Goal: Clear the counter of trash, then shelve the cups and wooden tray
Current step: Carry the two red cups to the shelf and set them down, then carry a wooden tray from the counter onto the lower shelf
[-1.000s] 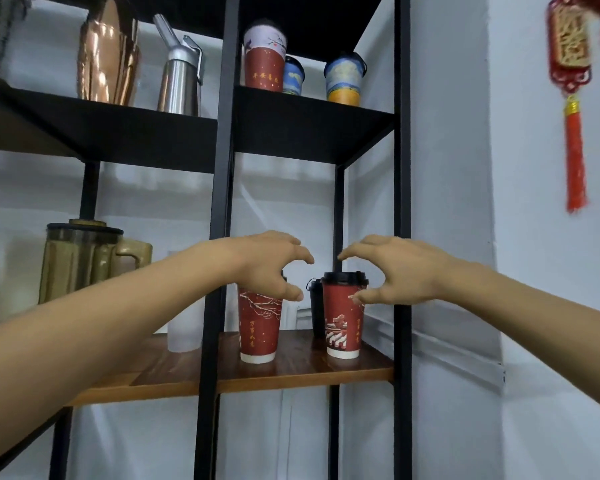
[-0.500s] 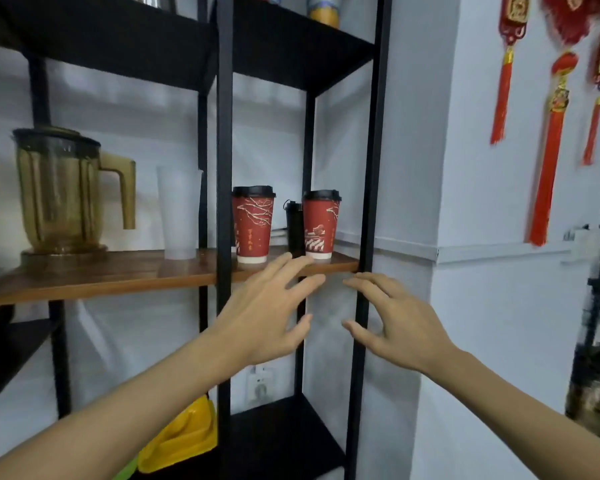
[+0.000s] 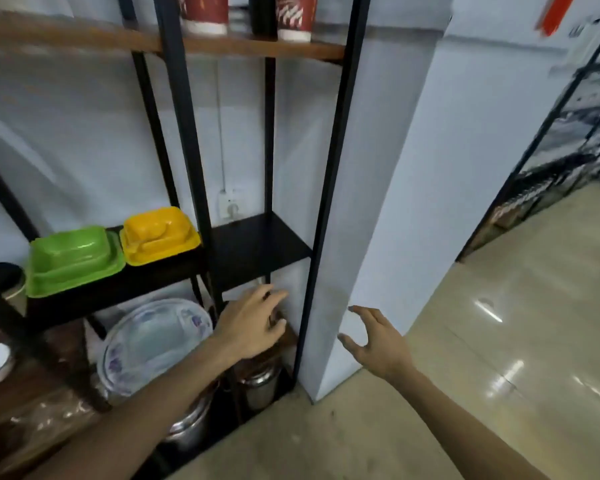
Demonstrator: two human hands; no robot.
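Two red paper cups stand on the wooden shelf (image 3: 84, 43) at the top edge of the head view, the left cup (image 3: 205, 12) and the right cup (image 3: 297, 15), with only their lower halves showing. My left hand (image 3: 253, 323) is low in front of the black rack, fingers spread, holding nothing. My right hand (image 3: 378, 341) hovers open before the white wall corner, also with nothing in it. Both hands are far below the cups.
A black metal rack post (image 3: 333, 161) runs down beside the white wall corner (image 3: 413, 168). A green tray (image 3: 73, 258) and a yellow tray (image 3: 160, 233) sit on a black shelf. A patterned plate (image 3: 153, 337) and steel pots (image 3: 257, 382) lie below. Tiled floor (image 3: 499, 341) spreads to the right.
Both hands have let go of the two cups, now standing on the wooden shelf, and dropped down. The view has tilted down and right toward the lower shelves and floor.
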